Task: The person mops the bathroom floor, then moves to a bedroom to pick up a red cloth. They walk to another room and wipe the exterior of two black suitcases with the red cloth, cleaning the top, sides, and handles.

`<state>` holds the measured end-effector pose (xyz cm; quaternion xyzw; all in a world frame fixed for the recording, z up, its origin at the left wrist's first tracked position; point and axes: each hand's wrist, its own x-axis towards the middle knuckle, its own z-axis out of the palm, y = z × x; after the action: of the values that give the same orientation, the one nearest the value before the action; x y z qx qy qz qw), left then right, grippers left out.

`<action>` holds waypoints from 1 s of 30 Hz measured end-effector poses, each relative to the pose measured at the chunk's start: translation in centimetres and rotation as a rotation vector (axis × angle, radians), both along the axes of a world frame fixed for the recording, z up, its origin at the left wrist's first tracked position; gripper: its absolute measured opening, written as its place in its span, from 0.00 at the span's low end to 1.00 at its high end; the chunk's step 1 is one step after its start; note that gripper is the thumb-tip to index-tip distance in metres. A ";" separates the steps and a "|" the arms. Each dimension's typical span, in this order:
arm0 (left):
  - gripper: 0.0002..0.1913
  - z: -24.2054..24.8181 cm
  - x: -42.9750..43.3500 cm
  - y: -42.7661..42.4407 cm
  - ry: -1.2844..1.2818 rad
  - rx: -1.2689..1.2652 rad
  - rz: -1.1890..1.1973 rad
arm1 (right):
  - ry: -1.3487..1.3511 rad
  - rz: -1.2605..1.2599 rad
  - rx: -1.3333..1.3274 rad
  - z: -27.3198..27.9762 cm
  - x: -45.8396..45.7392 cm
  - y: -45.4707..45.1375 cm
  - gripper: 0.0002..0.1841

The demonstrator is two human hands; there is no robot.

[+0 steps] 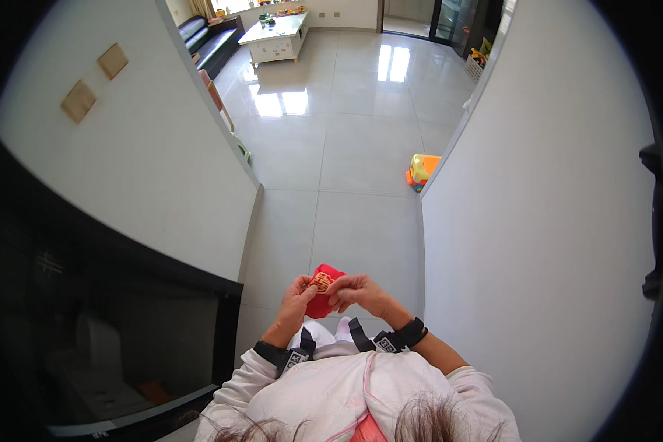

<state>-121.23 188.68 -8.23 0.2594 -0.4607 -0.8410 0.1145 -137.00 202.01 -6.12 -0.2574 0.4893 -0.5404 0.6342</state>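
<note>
A small red cloth item (320,307) with a gold pattern on its upper part is held in front of my body, above the floor. My left hand (298,296) grips its left edge, with the thumb on the patterned part. On the other side my right hand (356,293) pinches its right edge with bent fingers. What exactly the red item is, I cannot tell. Each wrist wears a black strap with a printed marker.
White walls (508,232) flank me on both sides, and a black-framed glass panel (229,320) is at the lower left. Ahead on the tiled floor (364,232) a yellow and orange toy vehicle (420,168) stands by the right wall's edge. Farther off are a white low table (271,38) and a dark sofa (215,47).
</note>
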 end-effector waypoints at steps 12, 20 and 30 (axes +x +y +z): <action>0.07 0.4 -35.1 -20.9 -0.020 0.066 0.045 | -0.041 -0.134 0.077 -7.6 -32.6 -18.4 0.32; 0.13 0.2 -63.6 -25.5 -0.048 -0.005 -0.175 | -0.107 -0.318 -0.035 -6.6 -54.9 -21.7 0.29; 0.11 -12.9 -89.5 -37.3 -0.456 -0.572 -0.132 | -0.149 -0.364 -0.014 -6.3 -87.3 -28.7 0.17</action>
<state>-210.72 151.34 -21.14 0.3673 -0.7065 -0.6045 0.0224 -224.31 173.31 -12.42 -0.1284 0.4755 -0.6673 0.5587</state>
